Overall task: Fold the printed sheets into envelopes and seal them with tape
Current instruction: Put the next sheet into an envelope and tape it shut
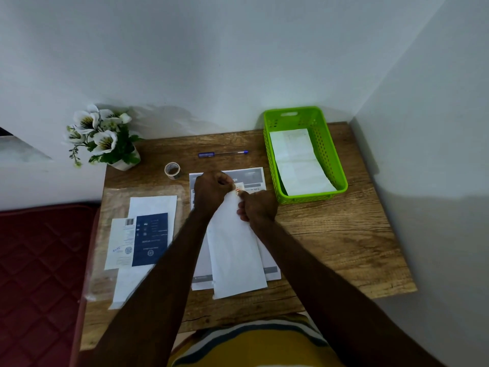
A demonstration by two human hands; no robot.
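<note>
Folded sheet (pixel 235 247) lies lengthwise on the printed stack (pixel 254 177) at table (pixel 344 234) centre, far end raised, evidently for sealing; left hand (pixel 211 193) pinches that end, fingers curled; right hand (pixel 258 207) curls against its right edge, steadying; tape roll (pixel 172 170) stands near, left; basket (pixel 328 154) holds finished envelopes.

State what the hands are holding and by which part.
Both the left hand and the right hand pinch the folded white sheet at its far end; its near end rests on the table.
</note>
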